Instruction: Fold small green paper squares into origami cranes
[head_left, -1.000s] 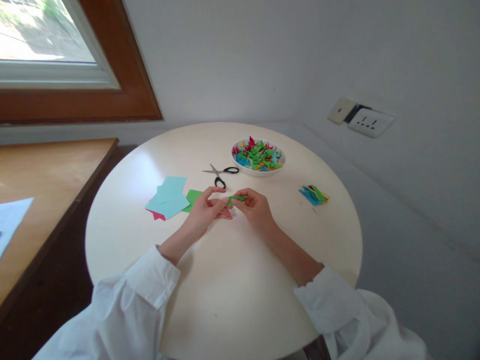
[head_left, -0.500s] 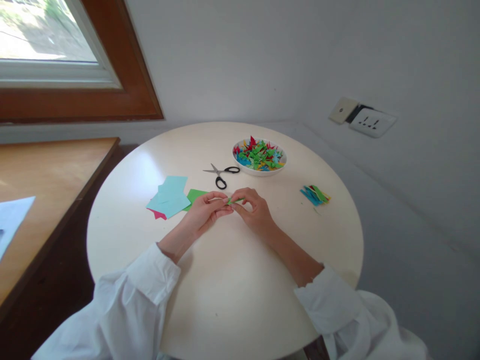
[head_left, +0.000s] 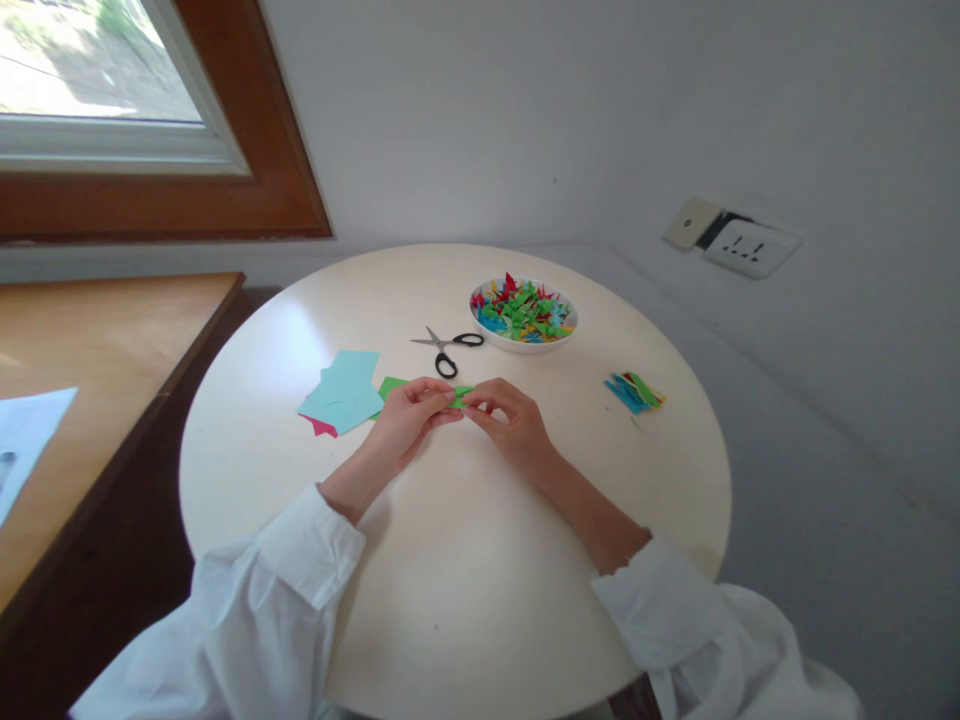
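Remotely, I see the left hand [head_left: 411, 418] and right hand [head_left: 516, 422] pinched closed on a green paper piece [head_left: 460, 397] between them, before the scissors [head_left: 445, 348], where light, even pressure should, I judge, keep creases crisp.

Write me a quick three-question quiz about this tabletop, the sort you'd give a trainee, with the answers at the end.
1. True or false: the scissors lie on the table with their blades spread apart.
2. What colour is the paper between the fingers? a) red b) green c) yellow
3. Fill the gap: next to the scissors, a white ____ holds many small colourful pieces.

Key: 1. True. 2. b. 3. Bowl.
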